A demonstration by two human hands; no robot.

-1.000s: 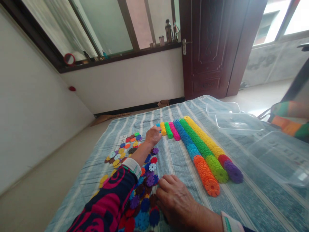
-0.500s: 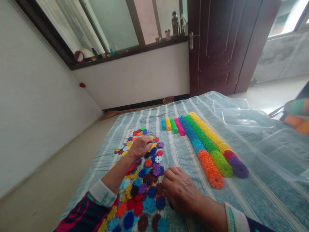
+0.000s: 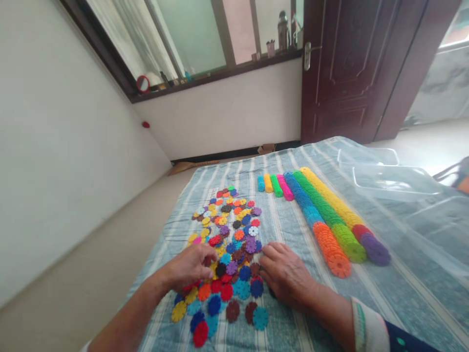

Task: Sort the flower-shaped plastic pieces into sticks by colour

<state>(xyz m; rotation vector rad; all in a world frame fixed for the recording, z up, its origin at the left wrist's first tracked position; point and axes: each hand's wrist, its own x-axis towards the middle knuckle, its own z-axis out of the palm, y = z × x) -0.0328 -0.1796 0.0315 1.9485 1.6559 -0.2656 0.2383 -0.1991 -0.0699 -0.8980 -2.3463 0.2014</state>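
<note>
Colourful plastic snowflake discs (image 3: 231, 267) with notched rims lie loosely spread over the striped cloth. My left hand (image 3: 192, 266) is over the near left part of the discs, thumb and forefinger curved with a gap between them. Discs show beside and below its fingertips. At the right edge of the spread, my right hand (image 3: 285, 274) rests low on the cloth with its fingers curled in. Its palm side is hidden; a dark edge shows beneath it, too little to name.
To the right lie long rows of stacked discs: yellow (image 3: 326, 198), green (image 3: 322, 210) and blue with orange (image 3: 331, 249). Several short stacks (image 3: 278, 186) stand beyond them. Clear plastic boxes (image 3: 395, 181) sit at the far right on the striped cloth (image 3: 278, 225).
My left hand has come back from the far discs to the near left ones, and its fingers have loosened. My right hand stays beside the discs. The whole view has shifted slightly.
</note>
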